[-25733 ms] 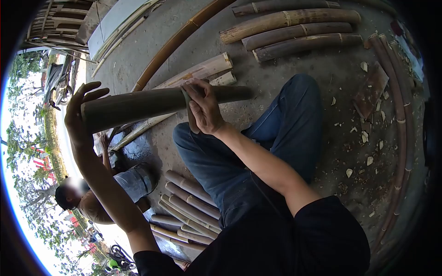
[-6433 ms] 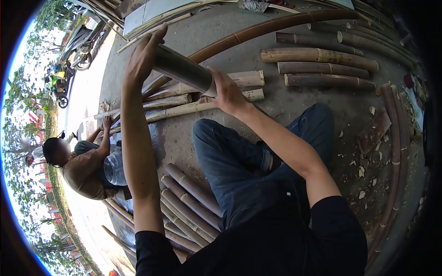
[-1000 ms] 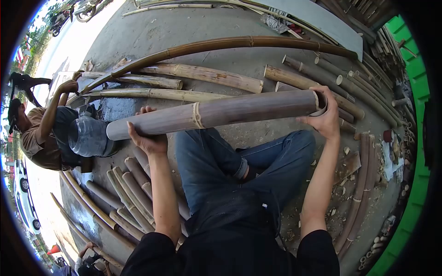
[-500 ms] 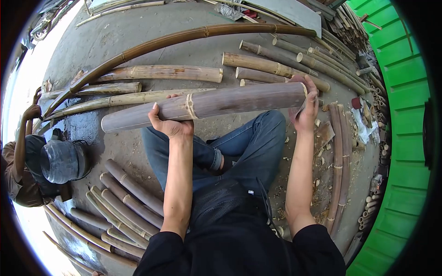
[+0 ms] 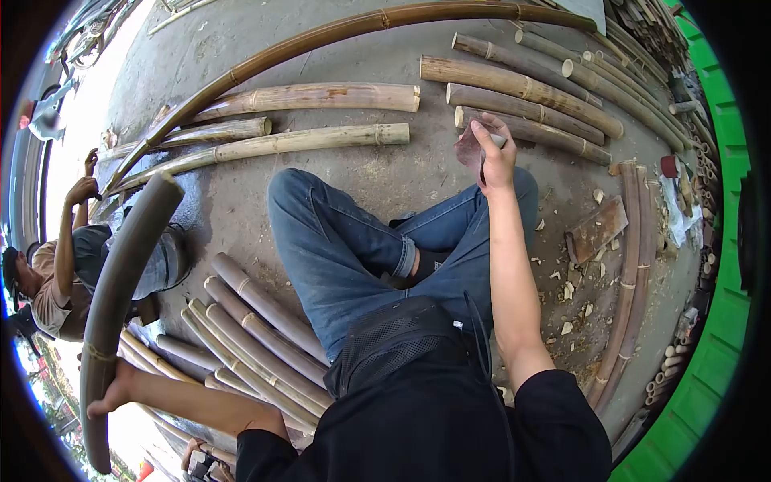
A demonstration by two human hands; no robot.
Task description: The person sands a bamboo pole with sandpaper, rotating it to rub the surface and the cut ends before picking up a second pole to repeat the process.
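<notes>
A dark bamboo piece [image 5: 120, 281] stands nearly upright in the head view, out at my left side. My left hand [image 5: 116, 390] grips it just below its pale node ring. My right hand [image 5: 496, 157] is raised over my right knee, its fingers closed round a reddish-brown piece of sandpaper [image 5: 468, 148]. A small pale patch shows between those fingers. Beyond this hand lies a cut bamboo pole [image 5: 554, 135] on the floor. Below the bamboo in my left hand, several dark and pale bamboo lengths [image 5: 257, 321] rest beside my left leg.
A long curved bamboo pole [image 5: 305, 44] spans the back of the floor. Another person [image 5: 56, 281] sits at the left by a large clear water jug [image 5: 152, 269]. Wood chips [image 5: 569, 289] and a flat block [image 5: 596, 231] lie at my right, near a green metal wall [image 5: 683, 418].
The bamboo piece has swung from across my lap to my far left, turned upright in my left hand. My right hand has come off its end with the sandpaper.
</notes>
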